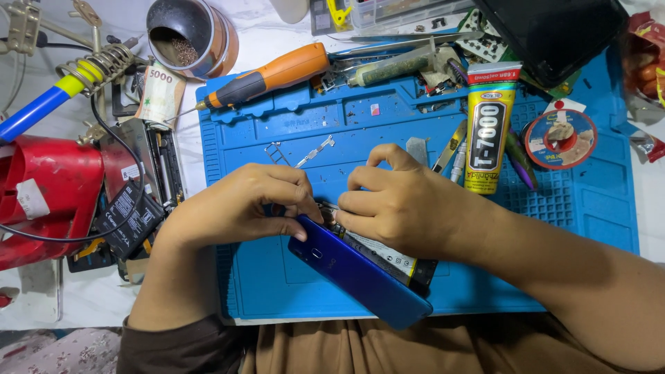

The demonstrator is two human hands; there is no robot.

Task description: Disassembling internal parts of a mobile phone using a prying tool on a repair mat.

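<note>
Far out past the left hand's knuckles lie a red tool body [41, 194] and a blue-and-yellow soldering iron [48, 93] in its coiled stand, with a loose black phone battery [128, 218] closer in, just beside the left wrist. Above the left hand an orange-handled screwdriver [267, 76] rests across the top edge of the blue silicone work mat [575, 208].

The left hand [239, 208] is curled, fingers bent, thumb pressing on the upper end of the blue phone back cover [360, 273]; it grips that end. The cover runs slantwise from under the left thumb down toward the person's lap, half lifted off the opened phone [388, 256], whose battery shows beneath the right palm.

The right hand [402, 204] is curled too, fingertips pinching at the phone's top edge, touching the left fingertips. Beyond the right knuckles stands a yellow glue tube [488, 131], and farther right a solder wick spool [560, 138].
</note>
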